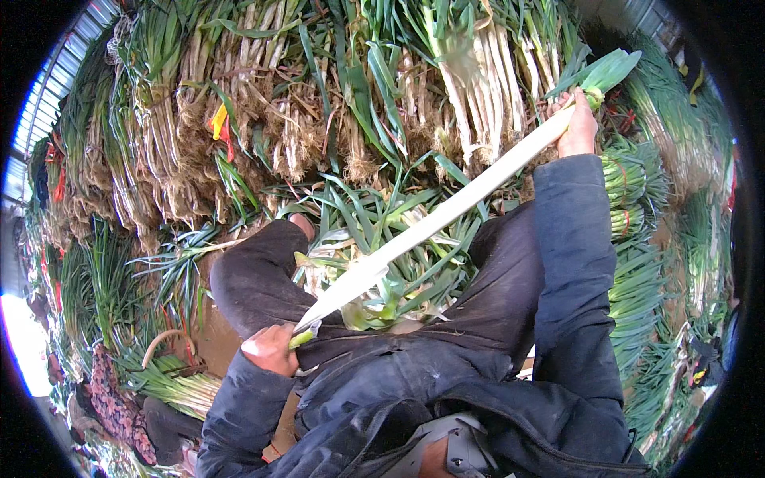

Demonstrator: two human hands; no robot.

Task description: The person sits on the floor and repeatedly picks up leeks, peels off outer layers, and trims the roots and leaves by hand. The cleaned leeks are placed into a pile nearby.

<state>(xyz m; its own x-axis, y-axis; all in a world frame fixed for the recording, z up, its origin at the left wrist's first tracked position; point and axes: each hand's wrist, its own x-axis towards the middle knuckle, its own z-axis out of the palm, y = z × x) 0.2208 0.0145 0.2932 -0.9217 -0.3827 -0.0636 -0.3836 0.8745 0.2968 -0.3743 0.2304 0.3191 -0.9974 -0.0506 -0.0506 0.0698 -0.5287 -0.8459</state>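
Note:
A long white leek or Welsh onion stalk (442, 221) stretches diagonally across my lap, from upper right to lower left. My right hand (578, 126) is wrapped around its upper part, just below the green leaves (611, 73). At the lower left the white layer narrows into my left hand (272, 351), which grips it beside my thigh. A short green end (302, 339) sticks out by those fingers. Whether the lower stretch is whole stalk or a pulled outer layer, I cannot tell. Stripped leaves and skins (382, 299) are heaped between my legs.
Bundles of stalks with dirty roots (293, 137) line the far side. Tied green bundles (623, 179) and cleaner stalks (636, 299) lie at the right. A curved handle (170, 340) rises beside a bunch of onions (179, 385) at left, near another person's patterned sleeve (113, 400).

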